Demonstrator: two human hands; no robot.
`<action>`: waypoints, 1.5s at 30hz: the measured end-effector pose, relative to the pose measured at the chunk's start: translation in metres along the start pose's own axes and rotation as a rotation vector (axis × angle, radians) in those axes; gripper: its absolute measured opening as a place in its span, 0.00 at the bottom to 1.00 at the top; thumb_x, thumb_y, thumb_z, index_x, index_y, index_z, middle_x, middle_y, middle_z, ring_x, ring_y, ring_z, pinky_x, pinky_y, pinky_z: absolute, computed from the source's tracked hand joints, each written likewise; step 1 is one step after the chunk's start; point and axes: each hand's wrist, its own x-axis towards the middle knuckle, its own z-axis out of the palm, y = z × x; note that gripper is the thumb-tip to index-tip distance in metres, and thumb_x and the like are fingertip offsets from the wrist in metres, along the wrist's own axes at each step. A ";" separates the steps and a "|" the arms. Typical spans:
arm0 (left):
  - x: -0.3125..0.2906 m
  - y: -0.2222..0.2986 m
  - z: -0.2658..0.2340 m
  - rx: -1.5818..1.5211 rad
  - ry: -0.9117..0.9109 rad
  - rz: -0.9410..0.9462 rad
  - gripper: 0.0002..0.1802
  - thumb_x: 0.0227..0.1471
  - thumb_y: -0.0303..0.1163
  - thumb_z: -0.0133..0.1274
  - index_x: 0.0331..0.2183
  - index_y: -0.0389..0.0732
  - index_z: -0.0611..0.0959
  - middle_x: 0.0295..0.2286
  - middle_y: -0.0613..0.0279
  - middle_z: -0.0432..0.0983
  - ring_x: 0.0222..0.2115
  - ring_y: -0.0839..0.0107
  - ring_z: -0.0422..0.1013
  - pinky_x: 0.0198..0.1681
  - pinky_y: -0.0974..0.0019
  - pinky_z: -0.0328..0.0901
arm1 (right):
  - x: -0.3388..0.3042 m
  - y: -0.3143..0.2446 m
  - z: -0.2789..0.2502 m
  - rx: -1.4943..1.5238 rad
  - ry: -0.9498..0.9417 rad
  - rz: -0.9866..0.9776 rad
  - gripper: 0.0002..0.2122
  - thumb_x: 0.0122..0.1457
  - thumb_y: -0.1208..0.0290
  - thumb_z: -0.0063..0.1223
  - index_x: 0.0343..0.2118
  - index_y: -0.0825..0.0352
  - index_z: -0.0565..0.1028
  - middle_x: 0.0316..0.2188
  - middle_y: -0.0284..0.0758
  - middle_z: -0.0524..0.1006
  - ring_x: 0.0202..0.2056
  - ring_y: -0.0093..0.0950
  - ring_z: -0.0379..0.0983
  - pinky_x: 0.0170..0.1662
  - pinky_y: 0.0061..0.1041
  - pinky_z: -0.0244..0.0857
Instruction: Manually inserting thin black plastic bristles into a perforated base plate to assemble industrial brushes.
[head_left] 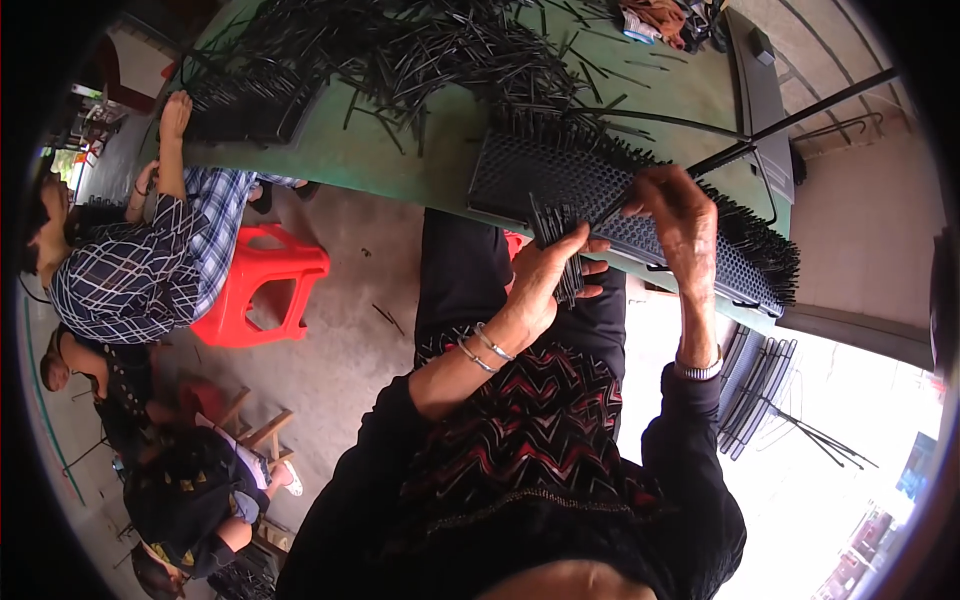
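My left hand (541, 278) is closed around a bundle of thin black sticks (553, 222), held in front of the table's near edge. Close by on the right, my right hand (680, 228) is over a black tray full of round holes (535, 182). Its thumb and fingers pinch one black stick (610, 211), whose end points down at the holes. Many similar sticks (745, 232) stand upright in the tray's far rows, while the nearer rows show bare holes. My right hand hides part of the tray.
Loose black sticks (420, 55) lie heaped over the green table (400, 178). A dark rod frame (752, 143) juts over the tray at right. Left, a co-worker's hand (175, 115) rests by another tray (255, 118). A red stool (262, 285) and more seated people are beyond.
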 end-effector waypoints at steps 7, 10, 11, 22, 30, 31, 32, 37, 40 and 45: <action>0.004 -0.004 0.002 -0.131 -0.076 -0.098 0.16 0.55 0.42 0.54 0.43 0.45 0.77 0.34 0.57 0.79 0.33 0.65 0.77 0.33 0.59 0.74 | 0.036 0.013 0.014 -0.299 0.409 -0.340 0.06 0.59 0.77 0.52 0.38 0.70 0.75 0.26 0.32 0.79 0.28 0.18 0.76 0.32 0.16 0.67; 0.005 -0.008 0.000 -0.147 -0.069 -0.090 0.16 0.54 0.44 0.55 0.41 0.45 0.78 0.33 0.58 0.80 0.30 0.66 0.77 0.29 0.61 0.74 | 0.046 0.020 0.021 -0.414 0.441 -0.421 0.06 0.58 0.77 0.53 0.38 0.69 0.75 0.26 0.33 0.80 0.28 0.18 0.77 0.31 0.16 0.66; 0.005 -0.009 -0.001 -0.133 -0.053 -0.100 0.16 0.54 0.43 0.55 0.41 0.44 0.78 0.33 0.57 0.79 0.30 0.66 0.77 0.28 0.62 0.74 | 0.048 0.025 0.024 -0.345 0.431 -0.410 0.06 0.58 0.77 0.53 0.38 0.69 0.75 0.25 0.34 0.80 0.28 0.18 0.77 0.31 0.17 0.67; 0.008 -0.006 -0.010 -0.111 -0.098 -0.078 0.13 0.56 0.40 0.53 0.38 0.43 0.78 0.31 0.57 0.79 0.24 0.73 0.74 0.24 0.67 0.71 | 0.052 0.022 0.020 -0.613 0.370 -0.489 0.04 0.58 0.77 0.52 0.36 0.66 0.74 0.20 0.34 0.78 0.23 0.25 0.77 0.29 0.22 0.67; 0.003 -0.006 -0.009 -0.099 0.000 -0.068 0.12 0.55 0.40 0.54 0.37 0.42 0.78 0.26 0.63 0.77 0.25 0.73 0.73 0.25 0.68 0.70 | 0.060 0.024 0.018 -0.655 0.235 -0.520 0.06 0.57 0.76 0.53 0.37 0.64 0.76 0.25 0.36 0.77 0.26 0.28 0.76 0.30 0.24 0.67; 0.004 -0.006 -0.009 -0.100 0.000 -0.059 0.12 0.54 0.39 0.55 0.36 0.42 0.79 0.24 0.64 0.76 0.25 0.73 0.73 0.25 0.67 0.70 | 0.060 0.021 0.019 -0.728 0.223 -0.534 0.06 0.56 0.75 0.54 0.37 0.62 0.77 0.27 0.36 0.76 0.27 0.29 0.76 0.31 0.25 0.67; 0.004 -0.005 -0.010 -0.102 -0.001 -0.051 0.11 0.53 0.39 0.56 0.35 0.42 0.80 0.23 0.66 0.75 0.25 0.74 0.73 0.25 0.66 0.70 | 0.061 0.019 0.020 -0.801 0.212 -0.548 0.06 0.56 0.74 0.55 0.37 0.60 0.78 0.29 0.36 0.75 0.28 0.30 0.75 0.31 0.26 0.67; 0.005 -0.002 -0.009 -0.074 0.008 -0.047 0.11 0.52 0.39 0.58 0.33 0.42 0.81 0.23 0.67 0.75 0.24 0.74 0.73 0.25 0.67 0.69 | 0.067 0.023 0.020 -0.913 0.214 -0.479 0.07 0.55 0.69 0.57 0.37 0.56 0.79 0.31 0.35 0.73 0.27 0.32 0.73 0.32 0.28 0.67; 0.004 0.003 -0.005 -0.107 0.017 -0.022 0.12 0.49 0.39 0.61 0.29 0.41 0.81 0.22 0.65 0.75 0.22 0.74 0.73 0.23 0.68 0.68 | 0.064 0.024 0.024 -0.942 0.249 -0.478 0.09 0.55 0.68 0.57 0.39 0.56 0.79 0.30 0.35 0.73 0.26 0.30 0.73 0.31 0.27 0.66; 0.005 0.002 -0.011 -0.037 0.003 -0.003 0.12 0.52 0.39 0.58 0.34 0.42 0.81 0.23 0.65 0.76 0.23 0.74 0.73 0.23 0.70 0.68 | 0.034 0.000 0.017 -0.340 0.005 -0.095 0.11 0.58 0.69 0.55 0.40 0.72 0.78 0.22 0.30 0.73 0.25 0.16 0.67 0.29 0.18 0.64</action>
